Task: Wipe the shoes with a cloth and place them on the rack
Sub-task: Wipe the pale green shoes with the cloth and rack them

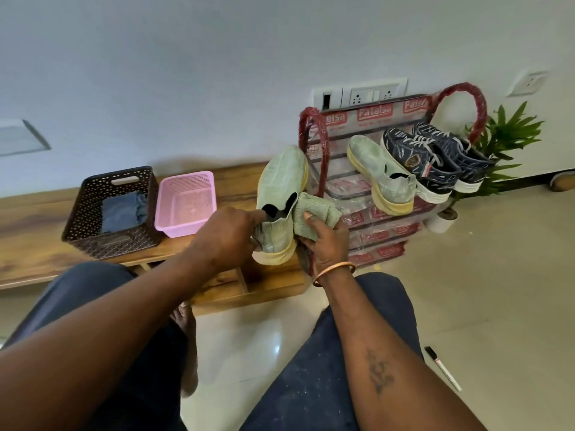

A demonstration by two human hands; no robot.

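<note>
Head view, looking down: knees in dark trousers [326, 384] at the bottom, and a black-capped marker pen [443, 368] lying on the tiled floor off to the right. Above the knees, the left hand [224, 237] grips the heel of a pale green knit slip-on shoe with a yellow sole [283, 185], fingers tucked into its opening, toe pointing up. The right hand [326, 244], copper bangle [334, 272] on the wrist, has a bunched green cloth [314, 216] clamped under the thumb and pressed against the shoe's side. Behind is a low wooden bench [31, 231] with a dark brown perforated plastic basket [84, 219] holding blue fabric, and a pink plastic basket [186, 203] beside it. Further right is the red plastic-wrapped rack [314, 129], where the matching green shoe [379, 175] and a pair of navy lace-up sneakers [435, 160] already sit on the top shelf.
</note>
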